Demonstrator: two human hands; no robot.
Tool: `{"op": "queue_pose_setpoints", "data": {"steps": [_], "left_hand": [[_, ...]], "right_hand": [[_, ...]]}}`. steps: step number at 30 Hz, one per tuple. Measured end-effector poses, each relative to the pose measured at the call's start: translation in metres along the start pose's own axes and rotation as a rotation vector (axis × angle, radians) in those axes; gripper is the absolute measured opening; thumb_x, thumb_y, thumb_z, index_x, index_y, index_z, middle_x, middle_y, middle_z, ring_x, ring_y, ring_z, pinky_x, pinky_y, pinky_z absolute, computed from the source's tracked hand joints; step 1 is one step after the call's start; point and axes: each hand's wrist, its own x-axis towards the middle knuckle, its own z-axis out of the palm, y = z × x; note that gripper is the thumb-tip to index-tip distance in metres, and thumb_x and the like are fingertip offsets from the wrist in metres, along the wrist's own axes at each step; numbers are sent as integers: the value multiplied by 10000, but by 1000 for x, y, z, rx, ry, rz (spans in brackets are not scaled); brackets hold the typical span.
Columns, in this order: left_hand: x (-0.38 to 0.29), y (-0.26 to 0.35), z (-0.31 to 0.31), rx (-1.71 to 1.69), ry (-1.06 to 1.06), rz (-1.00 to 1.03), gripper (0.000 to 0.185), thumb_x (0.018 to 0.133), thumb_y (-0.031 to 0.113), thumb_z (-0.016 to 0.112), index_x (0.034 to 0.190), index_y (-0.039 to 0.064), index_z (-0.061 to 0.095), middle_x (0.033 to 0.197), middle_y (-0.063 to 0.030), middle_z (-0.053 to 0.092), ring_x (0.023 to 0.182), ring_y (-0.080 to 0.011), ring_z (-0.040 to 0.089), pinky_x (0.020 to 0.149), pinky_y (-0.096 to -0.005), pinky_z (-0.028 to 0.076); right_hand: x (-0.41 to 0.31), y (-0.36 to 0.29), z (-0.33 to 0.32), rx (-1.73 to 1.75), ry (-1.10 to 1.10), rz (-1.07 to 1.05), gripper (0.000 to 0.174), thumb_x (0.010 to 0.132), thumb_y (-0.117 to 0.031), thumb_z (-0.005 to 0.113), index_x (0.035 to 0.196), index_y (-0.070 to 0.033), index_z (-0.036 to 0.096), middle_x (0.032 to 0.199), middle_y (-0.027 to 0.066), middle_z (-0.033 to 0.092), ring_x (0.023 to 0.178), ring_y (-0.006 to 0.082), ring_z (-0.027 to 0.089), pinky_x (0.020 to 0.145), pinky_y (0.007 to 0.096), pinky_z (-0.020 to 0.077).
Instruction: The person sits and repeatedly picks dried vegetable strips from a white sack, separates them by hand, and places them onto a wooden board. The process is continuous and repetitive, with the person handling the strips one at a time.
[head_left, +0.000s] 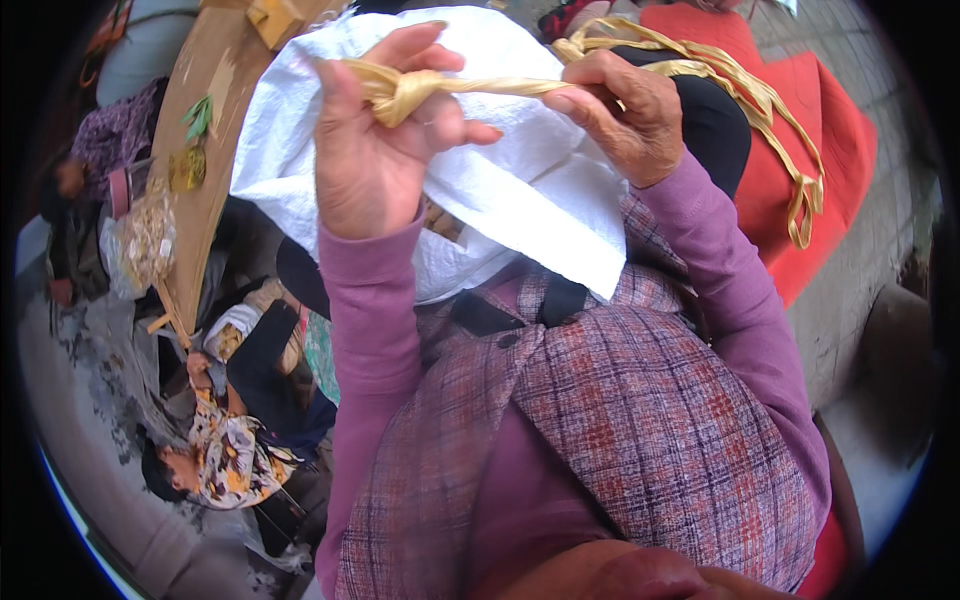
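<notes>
A knotted strip of yellow plastic-like material (495, 86) stretches between my hands above my lap. My left hand (382, 157) has it between thumb and fingers, the other fingers spread; the loose knot (409, 94) lies just over its palm. At the other end, my right hand (630, 116) pinches the twisted strip with thumb and bent forefinger. Beneath both hands a white woven sack (525, 180) spreads over my knees. Through a gap beside my left wrist, small brown pieces (442, 221) show, too little of them to name.
More looped yellow strips (757, 97) drape over my dark knee and red fabric (817, 150) at right. At left runs a wooden board (217, 112) bearing green leaves (198, 116), near a clear bag of tan pieces (148, 238). Two people sit there, one in a patterned shirt (232, 457).
</notes>
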Motion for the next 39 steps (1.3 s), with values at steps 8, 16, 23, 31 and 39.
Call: {"op": "queue_pose_setpoints", "data": {"steps": [8, 16, 23, 31, 39], "left_hand": [[-9, 5, -1, 193, 150, -133, 279, 915, 239, 583, 978, -27, 636, 650, -72, 585, 395, -32, 436, 394, -175, 425], [-16, 19, -13, 162, 247, -50, 114, 901, 107, 562, 943, 10, 606, 619, 2, 473, 376, -13, 309, 360, -182, 322], [-7, 65, -45, 89, 364, 157, 98, 891, 130, 573, 915, 39, 598, 619, 7, 475, 388, -27, 315, 379, -192, 326], [74, 134, -114, 363, 473, 358, 144, 864, 154, 624, 939, 33, 609, 670, 4, 512, 436, -34, 354, 484, -204, 391], [123, 100, -197, 783, 934, 239, 103, 846, 134, 645, 845, 32, 634, 582, -1, 535, 412, -43, 417, 385, -208, 392]], "right_hand": [[1, -3, 16, 75, -99, 112, 198, 853, -202, 666, 884, -15, 608, 673, 74, 576, 582, 153, 566, 536, 262, 439], [32, -40, 23, 57, -367, 32, 212, 908, -152, 564, 794, 27, 552, 638, 156, 460, 524, 288, 475, 507, 339, 386], [92, -45, 33, -72, -332, -234, 176, 882, -111, 582, 770, 17, 535, 610, 148, 441, 533, 340, 480, 491, 378, 363], [230, -22, 92, -366, -95, -451, 168, 818, -144, 589, 705, -42, 519, 617, 175, 542, 603, 365, 572, 541, 442, 441], [258, 56, 169, -758, -258, -211, 121, 881, -247, 551, 892, -184, 655, 682, 97, 625, 640, 275, 629, 505, 402, 464]]}}
